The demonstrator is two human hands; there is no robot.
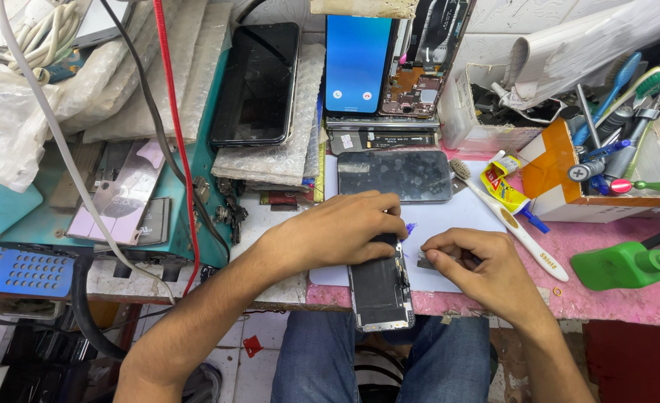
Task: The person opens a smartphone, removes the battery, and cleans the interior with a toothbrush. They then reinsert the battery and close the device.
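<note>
His left hand (pixel 337 231) lies flat, fingers pressing the phone (pixel 379 287) down; right hand (pixel 479 269) curls, pinching a small tool (pixel 425 262).

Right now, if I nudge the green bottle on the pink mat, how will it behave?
The green bottle lies on its side, so it would probably roll rather than tip. It looks like plastic, likely light and not fragile. Its nozzle end may make it swing in a curve.

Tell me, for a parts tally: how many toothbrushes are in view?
3: a white one lying on the pink mat, and a blue one and a green-headed one in the tool box; others may be hidden.
</note>
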